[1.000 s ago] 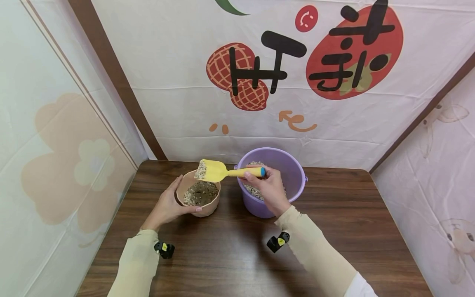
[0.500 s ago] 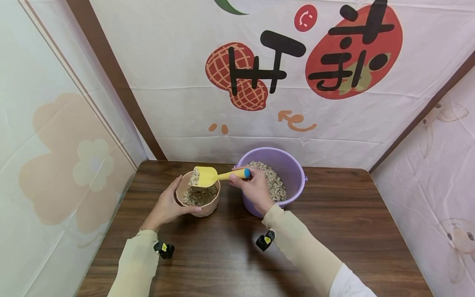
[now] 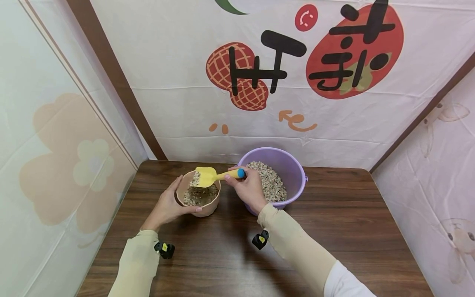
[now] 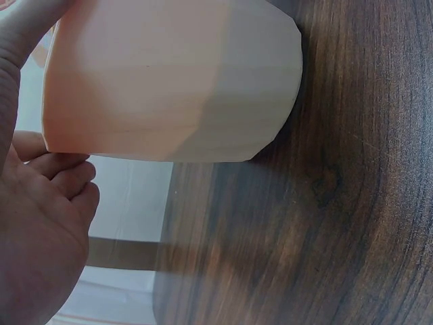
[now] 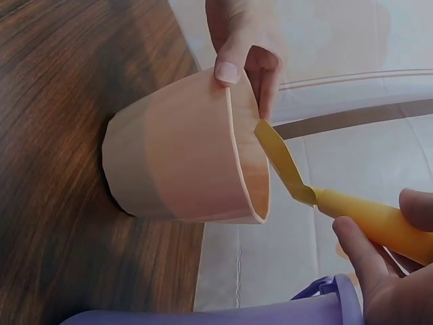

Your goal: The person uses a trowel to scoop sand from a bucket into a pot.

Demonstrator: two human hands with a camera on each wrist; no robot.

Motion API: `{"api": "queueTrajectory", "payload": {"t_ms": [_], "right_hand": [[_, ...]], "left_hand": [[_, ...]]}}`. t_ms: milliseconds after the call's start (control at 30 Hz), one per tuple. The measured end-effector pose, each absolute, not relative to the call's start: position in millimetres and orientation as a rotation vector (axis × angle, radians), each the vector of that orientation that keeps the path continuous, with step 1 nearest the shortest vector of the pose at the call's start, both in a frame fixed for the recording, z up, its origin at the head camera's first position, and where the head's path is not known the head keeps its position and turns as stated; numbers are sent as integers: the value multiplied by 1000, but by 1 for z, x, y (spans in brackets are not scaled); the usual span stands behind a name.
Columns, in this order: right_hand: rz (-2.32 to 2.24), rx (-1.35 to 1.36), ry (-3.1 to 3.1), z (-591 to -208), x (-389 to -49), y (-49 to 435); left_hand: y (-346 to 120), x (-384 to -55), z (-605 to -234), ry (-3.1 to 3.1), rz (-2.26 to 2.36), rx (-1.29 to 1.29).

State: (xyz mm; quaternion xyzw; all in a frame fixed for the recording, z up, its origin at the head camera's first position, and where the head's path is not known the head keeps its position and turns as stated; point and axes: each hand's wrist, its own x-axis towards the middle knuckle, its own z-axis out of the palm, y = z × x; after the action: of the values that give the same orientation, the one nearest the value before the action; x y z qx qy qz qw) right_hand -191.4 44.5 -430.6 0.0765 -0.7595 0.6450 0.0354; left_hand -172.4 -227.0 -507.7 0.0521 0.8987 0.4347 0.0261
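A yellow scoop (image 3: 208,177) with a flat, square-ended blade and a round handle is held over the mouth of a peach-coloured, faceted pot (image 3: 209,210). The head view alone shows the load: pale, mixed granules (image 3: 195,179) at the blade's front end, with more granules and a brown patch inside the pot below. The right wrist view shows the blade edge-on instead, slanting with its tip at the pot's opening; whether it touches the rim I cannot tell. That view also shows the pot's side wall and its base on the table, while the left wrist view gives mostly the smooth outer wall.

The right hand (image 3: 250,187) is clamped on the scoop's handle, thumb on one side and fingers on the other, leaving the blue end (image 3: 241,173) exposed in the head view. The left hand (image 3: 168,207) is spread round the pot and grips it at the rim: thumb on the near side, fingers on the far side. The left wrist view shows those fingers bent at the rim's edge.

Just beside the pot, to its right, stands a round purple bucket (image 3: 295,177) partly filled with similar granules. Pot and bucket rest near the far edge of a dark brown wood-grain table (image 3: 334,222), before a white printed cloth (image 3: 178,107).
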Motion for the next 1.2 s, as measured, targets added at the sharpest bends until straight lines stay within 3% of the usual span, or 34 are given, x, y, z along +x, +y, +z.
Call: {"api": "queueTrajectory", "payload": {"t_ms": [367,1200], "right_hand": [[1692,316,-2417,-427,-192,48],[1508,342,-2494,-420,-190,49]], "left_hand": [[-227,-172,-507,2765,1350,153],[-227,-172,-507,2766,1362,154]]}}
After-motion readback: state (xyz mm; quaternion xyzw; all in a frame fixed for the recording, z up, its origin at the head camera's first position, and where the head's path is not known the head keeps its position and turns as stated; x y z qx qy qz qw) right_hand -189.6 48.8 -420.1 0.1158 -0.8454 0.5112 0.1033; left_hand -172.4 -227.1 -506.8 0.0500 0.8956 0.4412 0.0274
